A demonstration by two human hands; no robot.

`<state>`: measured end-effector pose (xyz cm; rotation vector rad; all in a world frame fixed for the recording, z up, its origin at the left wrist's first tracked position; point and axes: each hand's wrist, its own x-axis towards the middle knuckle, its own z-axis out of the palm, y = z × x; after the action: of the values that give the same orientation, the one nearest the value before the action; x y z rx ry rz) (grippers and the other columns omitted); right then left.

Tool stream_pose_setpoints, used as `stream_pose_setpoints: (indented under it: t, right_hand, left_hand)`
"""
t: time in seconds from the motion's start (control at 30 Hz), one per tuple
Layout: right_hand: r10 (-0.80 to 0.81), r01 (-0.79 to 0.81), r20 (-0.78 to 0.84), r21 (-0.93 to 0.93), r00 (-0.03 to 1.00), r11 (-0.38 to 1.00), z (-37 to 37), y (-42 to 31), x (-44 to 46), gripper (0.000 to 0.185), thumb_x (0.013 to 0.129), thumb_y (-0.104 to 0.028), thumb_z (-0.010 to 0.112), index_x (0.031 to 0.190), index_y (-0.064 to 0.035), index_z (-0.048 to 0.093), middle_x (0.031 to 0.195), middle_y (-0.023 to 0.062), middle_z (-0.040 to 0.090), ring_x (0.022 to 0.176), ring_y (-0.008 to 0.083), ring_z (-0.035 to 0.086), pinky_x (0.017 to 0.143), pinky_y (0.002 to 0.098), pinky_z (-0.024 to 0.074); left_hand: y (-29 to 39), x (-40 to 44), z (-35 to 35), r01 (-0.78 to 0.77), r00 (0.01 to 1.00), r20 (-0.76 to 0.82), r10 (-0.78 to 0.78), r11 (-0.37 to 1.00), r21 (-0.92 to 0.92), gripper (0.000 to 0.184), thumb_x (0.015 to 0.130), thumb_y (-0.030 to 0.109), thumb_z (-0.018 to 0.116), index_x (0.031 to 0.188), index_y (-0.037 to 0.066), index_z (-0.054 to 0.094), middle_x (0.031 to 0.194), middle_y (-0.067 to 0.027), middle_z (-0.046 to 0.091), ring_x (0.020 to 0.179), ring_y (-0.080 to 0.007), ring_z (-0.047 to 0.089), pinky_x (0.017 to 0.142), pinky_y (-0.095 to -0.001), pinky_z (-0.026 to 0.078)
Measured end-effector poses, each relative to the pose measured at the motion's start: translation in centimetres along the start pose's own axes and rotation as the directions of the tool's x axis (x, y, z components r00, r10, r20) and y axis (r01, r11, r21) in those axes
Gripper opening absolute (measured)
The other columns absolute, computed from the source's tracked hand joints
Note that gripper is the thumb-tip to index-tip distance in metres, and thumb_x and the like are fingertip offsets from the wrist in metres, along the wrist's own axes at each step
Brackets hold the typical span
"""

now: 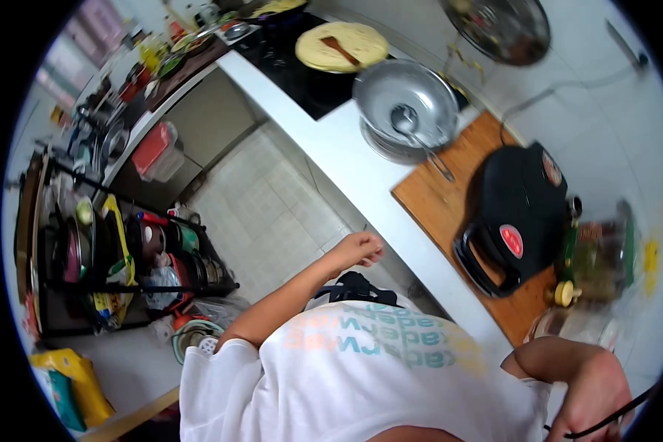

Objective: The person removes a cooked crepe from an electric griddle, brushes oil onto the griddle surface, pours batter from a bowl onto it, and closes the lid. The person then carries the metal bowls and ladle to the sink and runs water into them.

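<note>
My left hand (358, 250) hangs over the floor beside the white counter edge, fingers loosely curled, with nothing visible in it. At the lower right, my right hand (593, 394) is bent close to my body. A black cord (617, 417) crosses it; its fingers are mostly hidden, so whether it grips the cord is unclear. Nearest on the counter is a closed black electric griddle (519, 210) on a wooden board (435, 195). Behind it stands a metal bowl (435, 85) with a ladle (405, 119) inside, its handle resting over the rim.
A stack of flatbreads (309, 46) with a brown spatula (339, 51) sits on the black cooktop (272, 70). A glass lid (504, 26) hangs on the wall. Jars (600, 254) stand right of the griddle. A loaded black rack (144, 287) is at left, beyond the tiled floor (265, 195).
</note>
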<state>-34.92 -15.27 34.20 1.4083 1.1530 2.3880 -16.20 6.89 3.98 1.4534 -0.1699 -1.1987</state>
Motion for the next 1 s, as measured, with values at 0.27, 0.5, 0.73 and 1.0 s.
stream_pose_setpoints:
  t: [0.27,0.5,0.73,1.0]
  right_hand:
    - [-0.029,0.062,-0.219,0.146,0.975,0.987,14.2,0.5,11.6,0.028,0.073,-0.016,0.046,0.098,-0.0032,0.04,0.1,0.0074,0.041,0.09,0.0167,0.039,0.077,0.0278,0.0319]
    - [-0.189,0.193,-0.054,0.431,0.981,0.881,28.0,-2.8,7.8,0.06,0.076,-0.049,0.043,0.122,-0.0116,0.032,0.129,0.0034,0.026,0.117,0.0161,0.026,0.097,0.0285,0.0215]
    - [0.754,-0.913,0.557,-0.382,-0.349,-0.14,21.6,-7.4,-16.0,0.012,0.08,-0.001,0.048,0.091,0.0001,0.052,0.079,0.0057,0.054,0.07,0.0124,0.052,0.062,0.0213,0.0412]
    - [0.063,-0.131,0.157,-0.473,-0.986,-0.871,12.1,-18.9,-29.3,0.022,0.084,-0.02,0.051,0.099,-0.004,0.053,0.08,0.0025,0.056,0.069,0.0085,0.052,0.061,0.0198,0.0406]
  left_hand:
    - [-1.9,-6.8,-16.1,0.032,0.972,-0.23,-0.05,0.996,-0.078,0.023,0.083,0.029,0.05,0.093,0.009,0.053,0.091,-0.0037,0.058,0.078,-0.0113,0.054,0.07,-0.0252,0.046]
    - [4.3,3.5,-16.1,-0.183,0.982,0.039,0.183,0.983,-0.021,0.03,0.082,0.03,0.052,0.101,0.007,0.053,0.095,-0.0037,0.056,0.081,-0.0111,0.053,0.069,-0.0244,0.045]
    - [11.5,11.9,-17.1,-0.204,0.978,-0.054,0.202,0.979,-0.018,0.049,0.083,0.031,0.05,0.119,0.0,0.041,0.103,-0.0064,0.051,0.089,-0.0136,0.052,0.072,-0.0247,0.045]
    - [16.6,22.2,-17.9,-0.075,0.995,-0.075,0.068,0.992,-0.1,0.054,0.08,0.019,0.047,0.128,0.009,0.023,0.101,-0.0127,0.053,0.072,-0.0168,0.06,0.062,-0.0287,0.053]
